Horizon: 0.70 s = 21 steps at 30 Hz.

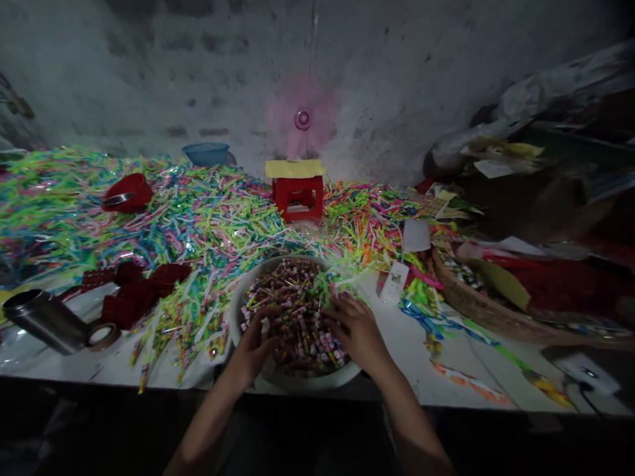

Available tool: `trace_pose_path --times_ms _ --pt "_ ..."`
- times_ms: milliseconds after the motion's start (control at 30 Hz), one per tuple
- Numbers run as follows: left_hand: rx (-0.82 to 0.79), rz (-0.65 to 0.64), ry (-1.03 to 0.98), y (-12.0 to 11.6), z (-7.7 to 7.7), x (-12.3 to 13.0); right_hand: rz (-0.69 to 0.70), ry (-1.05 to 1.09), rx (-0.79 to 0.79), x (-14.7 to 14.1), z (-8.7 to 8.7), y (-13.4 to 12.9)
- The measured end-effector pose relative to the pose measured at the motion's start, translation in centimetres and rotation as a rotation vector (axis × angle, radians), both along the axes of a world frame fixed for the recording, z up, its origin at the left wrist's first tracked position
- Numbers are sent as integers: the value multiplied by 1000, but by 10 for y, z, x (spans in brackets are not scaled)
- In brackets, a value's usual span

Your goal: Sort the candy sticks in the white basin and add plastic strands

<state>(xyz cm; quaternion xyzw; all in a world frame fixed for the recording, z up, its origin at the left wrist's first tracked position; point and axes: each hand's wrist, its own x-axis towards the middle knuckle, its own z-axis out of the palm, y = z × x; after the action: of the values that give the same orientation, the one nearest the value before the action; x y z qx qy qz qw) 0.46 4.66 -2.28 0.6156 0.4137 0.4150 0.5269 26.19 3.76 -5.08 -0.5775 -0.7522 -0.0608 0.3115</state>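
- Resting in a white bowl (pixel 347 379), both hands lie on a heap of small wrapped sweets (pixel 297 297) that fills it.
- Left hand (pixel 255 347) sits at the bowl's near left, fingers curled down into the sweets; whether its grip has closed on any cannot be told.
- Right hand (pixel 358 330) lies at the near right, fingers spread flat and loose over the heap, holding nothing that shows.
- The bowl stands at the near edge of the white surface (pixel 446 377), straight before the person.
- Behind and left of it spreads a wide litter of bright plastic strips (pixel 198 211), green, pink and blue.
- A red stool (pixel 297 197) with a yellow top stands beyond the bowl, and a pink fan (pixel 302 119) blurs behind it.
- A red bowl (pixel 127 193) lies on the strips at far left.
- A steel cup (pixel 42 318) lies on its side at near left, just beside a tape roll (pixel 103 336).
- A wicker basket (pixel 476 305) sits to the right.
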Motion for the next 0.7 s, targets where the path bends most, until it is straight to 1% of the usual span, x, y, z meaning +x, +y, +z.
trace_pose_path --times_ms 67,167,400,500,567,633,700 --pt "-11 2 -41 0 2 -1 -5 -35 -10 0 -1 0" --pt "-18 -1 -102 0 2 -1 -2 -71 -15 0 -3 0" --pt "-65 5 -160 1 -2 1 26 -48 -4 3 -7 0" --pt "-57 26 -163 3 -6 2 -8 -81 -7 0 -6 -2" --pt "-40 43 -158 5 -12 1 -20 -97 -8 0 -3 -1" --pt "-41 59 -152 6 -16 0 -26 -71 9 4 2 6" --pt "-53 71 -151 6 -18 -1 -70 -22 27 13 8 22"
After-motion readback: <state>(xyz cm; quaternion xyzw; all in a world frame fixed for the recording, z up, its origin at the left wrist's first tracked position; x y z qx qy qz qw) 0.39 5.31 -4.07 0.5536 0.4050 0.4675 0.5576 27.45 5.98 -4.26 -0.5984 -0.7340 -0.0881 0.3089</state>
